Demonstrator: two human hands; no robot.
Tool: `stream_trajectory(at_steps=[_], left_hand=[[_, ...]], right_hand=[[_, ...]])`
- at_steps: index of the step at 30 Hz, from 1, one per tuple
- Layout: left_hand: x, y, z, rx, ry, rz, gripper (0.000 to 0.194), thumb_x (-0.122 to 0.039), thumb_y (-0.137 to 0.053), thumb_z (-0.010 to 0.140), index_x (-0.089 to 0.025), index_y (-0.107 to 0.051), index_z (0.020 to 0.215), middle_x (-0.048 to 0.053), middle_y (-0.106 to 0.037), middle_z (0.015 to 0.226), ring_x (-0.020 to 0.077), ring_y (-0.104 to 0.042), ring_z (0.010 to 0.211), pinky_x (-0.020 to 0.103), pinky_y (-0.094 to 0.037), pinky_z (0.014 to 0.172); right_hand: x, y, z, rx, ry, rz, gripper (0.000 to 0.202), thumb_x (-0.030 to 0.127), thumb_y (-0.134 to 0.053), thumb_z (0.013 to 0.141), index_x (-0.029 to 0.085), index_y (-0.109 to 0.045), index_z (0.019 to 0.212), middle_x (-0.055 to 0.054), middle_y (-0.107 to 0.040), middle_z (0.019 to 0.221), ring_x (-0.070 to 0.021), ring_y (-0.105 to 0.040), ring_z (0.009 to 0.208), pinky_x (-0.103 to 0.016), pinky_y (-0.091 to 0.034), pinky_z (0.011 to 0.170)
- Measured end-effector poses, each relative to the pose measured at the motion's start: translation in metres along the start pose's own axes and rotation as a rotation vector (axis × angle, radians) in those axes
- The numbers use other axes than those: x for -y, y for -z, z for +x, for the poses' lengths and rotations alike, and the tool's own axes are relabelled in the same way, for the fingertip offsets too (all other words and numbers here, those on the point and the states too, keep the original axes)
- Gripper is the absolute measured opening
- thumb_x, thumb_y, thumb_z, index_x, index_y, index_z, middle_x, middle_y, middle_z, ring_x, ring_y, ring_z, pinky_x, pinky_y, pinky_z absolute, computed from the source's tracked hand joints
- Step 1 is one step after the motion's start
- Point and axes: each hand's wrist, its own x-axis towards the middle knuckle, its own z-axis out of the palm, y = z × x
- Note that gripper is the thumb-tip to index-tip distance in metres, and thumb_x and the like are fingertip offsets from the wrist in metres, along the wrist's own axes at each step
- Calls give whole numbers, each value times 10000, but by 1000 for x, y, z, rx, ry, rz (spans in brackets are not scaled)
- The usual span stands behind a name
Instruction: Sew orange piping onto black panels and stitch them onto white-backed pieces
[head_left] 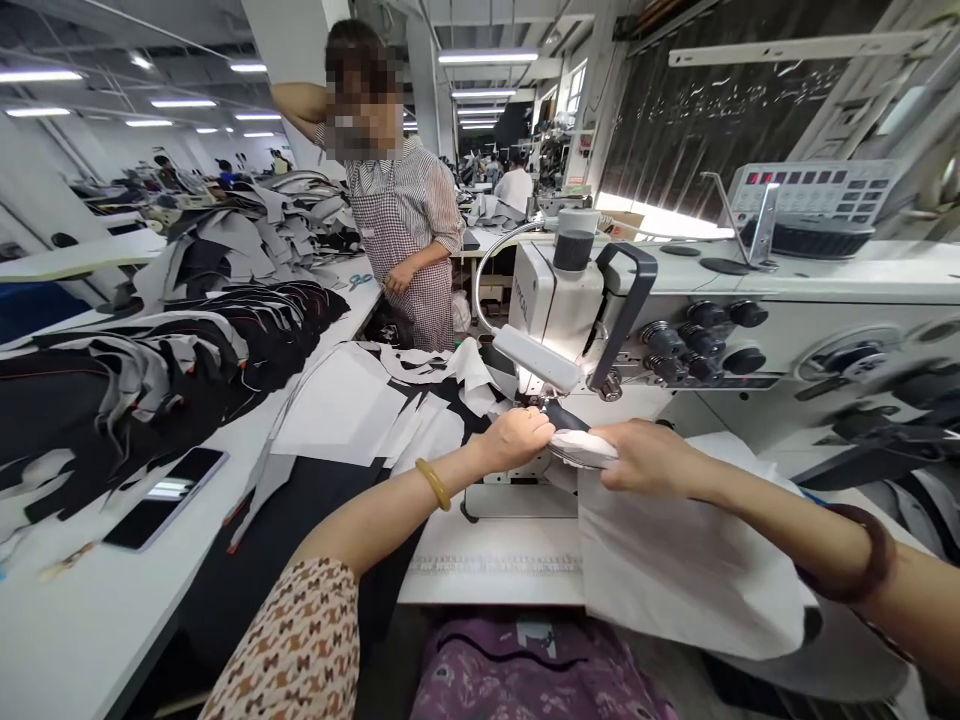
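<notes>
Close in front of the needle area of a white sewing machine [559,290], my left hand [519,438] is closed on the edge of a piece of fabric. To its right, my right hand [645,457] grips the same bunched fabric [583,446], white on the side that shows, with its fingers wrapped round it. A large white piece [675,560] hangs below my right hand over the table edge. Black fabric with white panels [337,405] lies left of the machine. The fingertips of my left hand are partly hidden against the cloth.
On the left table, a row of black and grey pieces [165,370] lies behind a phone [165,500]. A person [405,220] in a checked apron stands across the table, near blue scissors [361,281]. A control panel [814,190] sits atop the machine.
</notes>
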Motion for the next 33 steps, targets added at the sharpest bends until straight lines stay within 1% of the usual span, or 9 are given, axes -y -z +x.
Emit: stream_trajectory(at_steps=[2, 4, 7, 11, 21, 24, 26, 29, 33], left_hand=[[2, -1, 1, -15, -3, -11, 232, -188, -393, 878, -174, -464, 658, 15, -495, 605, 140, -468, 579, 270, -339, 521], [4, -1, -1, -25, -20, -29, 244, -168, -386, 879, -178, -465, 647, 4, -501, 595, 125, -470, 572, 257, -355, 539], [5, 0, -7, -38, -39, -53, 231, -147, -390, 879, -181, -488, 672, -9, -528, 608, 109, -472, 568, 241, -368, 557], [5, 0, -15, -31, -70, -72, 196, -122, -387, 881, -179, -519, 748, -5, -569, 671, 97, -487, 591, 224, -375, 570], [-4, -17, -7, -141, 70, -57, 196, -147, -394, 839, -168, -557, 731, 16, -544, 602, 132, -507, 570, 253, -392, 523], [-7, -20, -12, -151, 107, -46, 192, -172, -399, 869, -160, -582, 809, 24, -593, 632, 122, -550, 572, 255, -425, 531], [-5, -12, -17, -146, 39, -58, 192, -155, -397, 889, -167, -584, 928, 34, -657, 761, 105, -599, 640, 244, -472, 594], [3, 6, -22, -110, -207, -37, 224, -157, -392, 908, -160, -554, 1061, 81, -670, 1007, 122, -640, 810, 275, -518, 707], [7, 18, -17, -135, -281, 4, 158, -112, -437, 887, -105, -576, 962, 94, -690, 945, 144, -648, 798, 281, -511, 662]], right_hand=[[-2, 1, 3, -108, 97, -31, 124, 161, -442, 621, 178, -509, 725, -25, -581, 858, -159, -504, 774, -256, -306, 598], [-3, 0, 5, -200, 325, -53, 205, 87, -426, 612, 168, -548, 755, -47, -569, 1008, -177, -495, 934, -284, -345, 739], [1, -3, 9, -146, 505, -73, 247, 15, -390, 580, 157, -532, 723, -36, -581, 876, -147, -480, 850, -269, -329, 744], [11, -11, 10, -66, 400, -163, 143, 17, -381, 557, 137, -409, 630, -18, -524, 674, -122, -413, 667, -242, -219, 584], [0, -6, 10, -115, 387, -161, 149, 25, -382, 563, 136, -436, 647, -15, -519, 658, -107, -428, 639, -252, -212, 600], [5, -16, 10, -96, 403, -207, 196, 0, -392, 569, 140, -484, 671, -20, -556, 704, -123, -479, 688, -261, -248, 635], [13, -30, 11, -86, 430, -271, 237, -30, -384, 611, 138, -519, 711, -31, -585, 770, -142, -519, 746, -276, -272, 671], [25, -50, 11, -131, 487, -381, 270, -14, -343, 755, 124, -568, 812, -68, -601, 875, -185, -550, 825, -311, -290, 716], [27, -59, 9, -141, 489, -371, 275, 43, -318, 844, 112, -584, 851, -96, -604, 942, -207, -556, 873, -326, -295, 728]])
